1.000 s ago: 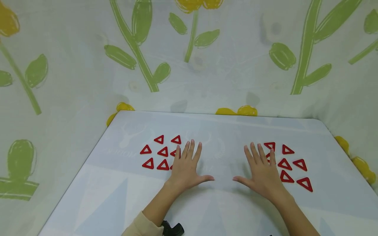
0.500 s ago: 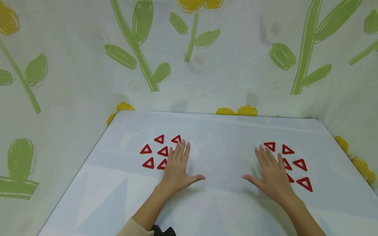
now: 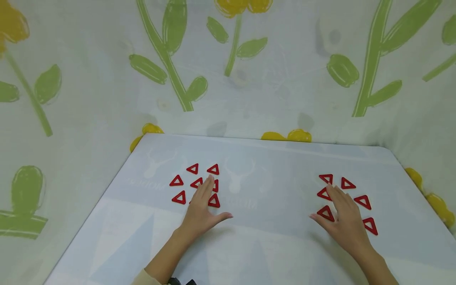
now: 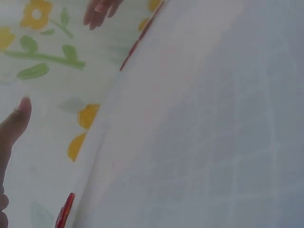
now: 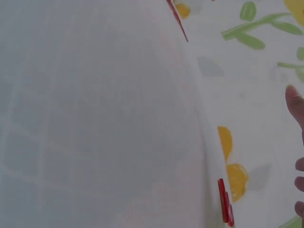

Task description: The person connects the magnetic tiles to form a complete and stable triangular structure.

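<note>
Several red triangle frames lie in two groups, with a left-group triangle (image 3: 176, 185) and a right-group triangle (image 3: 325, 217) in plain sight in the head view. Over the inner part of the left group is my left hand (image 3: 198, 213), fingers extended together and thumb spread to the right. It holds nothing and hides parts of some triangles. My right hand (image 3: 347, 225) is over the right group, fingers slightly bent, thumb pointing left beside a triangle. Nothing is in its grasp. Each wrist view catches a thumb at its outer edge, the left thumb (image 4: 18, 121) and the right thumb (image 5: 295, 107).
Both groups lie on a pale blue and white table (image 3: 270, 190) with faint printed deer heads. Behind it hangs a backdrop (image 3: 278, 103) with green stems and yellow flowers. Part of a black wrist device (image 3: 174, 281) shows beneath the left forearm.
My hands have moved apart, the left one leftward and the right one rightward. Triangles on the inner side of each group have come into view, while the triangles appear to stay in place.
</note>
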Demonstrator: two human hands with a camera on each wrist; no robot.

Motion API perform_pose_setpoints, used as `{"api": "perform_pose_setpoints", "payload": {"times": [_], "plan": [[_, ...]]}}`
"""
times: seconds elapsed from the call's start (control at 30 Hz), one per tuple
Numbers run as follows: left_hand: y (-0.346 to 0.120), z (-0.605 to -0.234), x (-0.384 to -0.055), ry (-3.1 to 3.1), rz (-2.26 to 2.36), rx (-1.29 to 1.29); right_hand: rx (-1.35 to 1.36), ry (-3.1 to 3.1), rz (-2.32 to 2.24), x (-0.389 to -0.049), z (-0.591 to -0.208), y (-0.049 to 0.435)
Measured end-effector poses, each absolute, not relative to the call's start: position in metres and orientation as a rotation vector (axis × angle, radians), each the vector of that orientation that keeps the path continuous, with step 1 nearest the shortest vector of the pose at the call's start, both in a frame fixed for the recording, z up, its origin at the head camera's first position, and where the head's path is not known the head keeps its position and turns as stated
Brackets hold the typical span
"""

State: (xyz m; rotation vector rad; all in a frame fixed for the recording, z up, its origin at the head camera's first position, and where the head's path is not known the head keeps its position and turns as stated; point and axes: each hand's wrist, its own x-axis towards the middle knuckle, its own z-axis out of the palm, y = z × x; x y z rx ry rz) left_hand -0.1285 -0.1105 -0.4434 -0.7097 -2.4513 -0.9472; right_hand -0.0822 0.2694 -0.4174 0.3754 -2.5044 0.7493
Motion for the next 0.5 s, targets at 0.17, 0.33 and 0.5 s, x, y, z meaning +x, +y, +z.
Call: {"api": "perform_pose_setpoints", "payload": {"times": [0.17,0.33,0.5], "plan": [[-0.119,-0.445,-0.128,-2.513,-0.996,-0.599,0.335,-2.466,0.853,-0.08,-0.421,0.275],[-0.122,-0.451,-0.131,-2.492,-0.972,-0.572,0.274,-2.459,0.856,-0.076,-0.426,0.28],[-0.126,-0.456,-0.132,-2.47,-0.943,-0.577,0.22,-2.465,0.846,-0.075,-0.431,0.284]]}}
